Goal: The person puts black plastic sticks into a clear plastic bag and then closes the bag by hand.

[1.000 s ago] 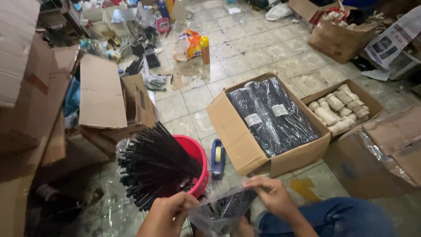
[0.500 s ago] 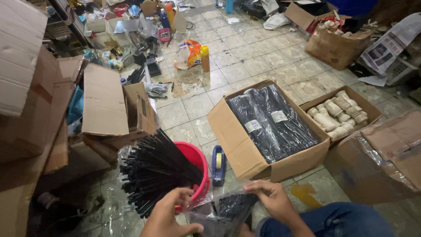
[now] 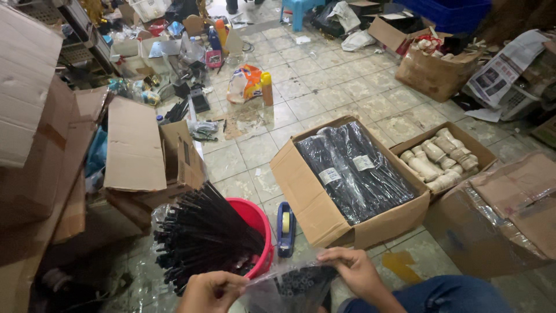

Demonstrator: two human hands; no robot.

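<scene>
My left hand point(image 3: 211, 291) and my right hand point(image 3: 352, 272) both grip a clear plastic bag point(image 3: 289, 287) with black tubes inside, low at the bottom of the head view. Just left of it a red bucket point(image 3: 255, 221) lies tipped, with a big bunch of black tubes point(image 3: 200, 237) fanning out of it. A blue tape dispenser point(image 3: 285, 229) lies on the floor between the bucket and an open cardboard box point(image 3: 315, 206) packed with bagged black tubes point(image 3: 356, 171).
A smaller open box of cream rolls point(image 3: 437, 159) stands right of the big box. Flattened and open cardboard boxes point(image 3: 136, 153) pile up on the left. Plastic-covered cardboard point(image 3: 509, 214) lies at right. Bottles, bags and clutter point(image 3: 243, 81) cover the tiled floor farther off.
Both hands have dropped lower in view with the bag held between them; the view has shifted slightly. The bucket and the boxes have not moved.
</scene>
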